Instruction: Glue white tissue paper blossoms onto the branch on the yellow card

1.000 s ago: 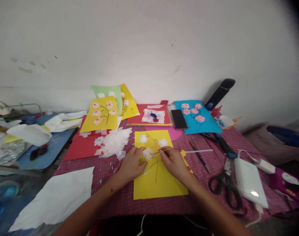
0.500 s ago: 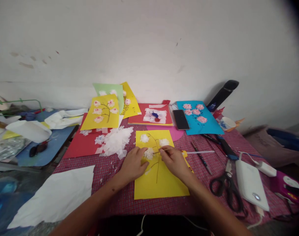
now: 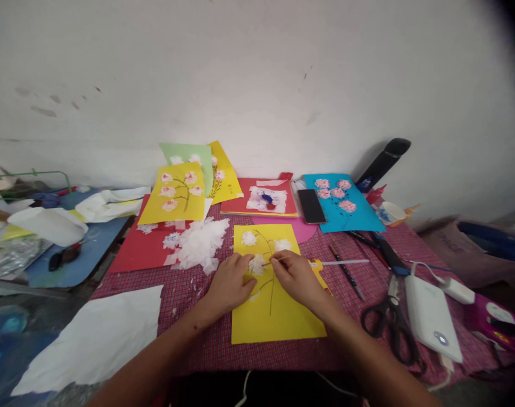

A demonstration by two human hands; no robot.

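A yellow sheet of card (image 3: pixel 278 322) lies before me, with a drawn brown branch and white tissue-paper flowers. My left hand (image 3: pixel 228 281) rests on its left edge, thumb and forefinger spread on either side of the middle-left flower (image 3: pixel 256 264). In a pinch, the fingers of my right hand (image 3: pixel 295 274) hold a thin stick (image 3: pixel 267 263), its tip close to that same flower. Another white flower (image 3: pixel 249 238) sits at the upper left of the card, and one more (image 3: pixel 282 245) just beyond my right fingers. A heap of torn white tissue (image 3: pixel 204 243) is left of the card.
Finished flower cards, one yellow (image 3: pixel 155 206) and one blue (image 3: pixel 363 209), lie at the back. A phone (image 3: pixel 311 206) overlaps the blue one. On the right are a yellow glue gun (image 3: pixel 317 267), a pen (image 3: pixel 346 271), black scissors (image 3: pixel 393 322) and a white power bank (image 3: pixel 433 316).
My right hand has shifted slightly left with the thin stick, closer to the middle-left flower. My left hand stays in place on the card.
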